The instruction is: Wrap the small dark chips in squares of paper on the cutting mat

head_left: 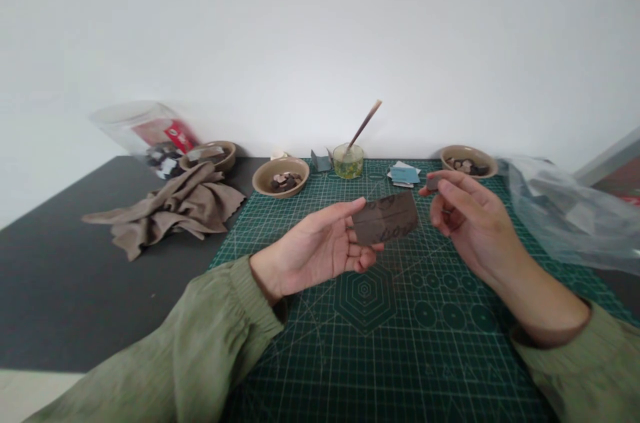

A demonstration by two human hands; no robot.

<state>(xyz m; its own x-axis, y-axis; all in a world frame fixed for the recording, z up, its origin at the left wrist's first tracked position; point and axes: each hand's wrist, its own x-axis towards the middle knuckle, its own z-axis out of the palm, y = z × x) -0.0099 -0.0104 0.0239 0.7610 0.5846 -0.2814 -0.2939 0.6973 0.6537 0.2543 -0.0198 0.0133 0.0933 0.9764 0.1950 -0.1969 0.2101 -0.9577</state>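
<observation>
A dark table (75, 303) bears a green mat (310, 370) beneath the grips. Beyond the left hand (320, 246) stand a bowl (267, 187) and cup (349, 168); beyond the right hand (473, 223), cards (405, 175) and another bowl (445, 158). Left of the left hand lie a cloth (185, 203) and third bowl (231, 154).

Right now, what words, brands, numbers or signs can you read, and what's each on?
None reads clearly.
Dark sheet in the left hand: handwriting-like marks, too blurred.
Red label on the left-side plastic bag: pale mark, too blurred.
Green mat: any lettering is too faint.
</observation>
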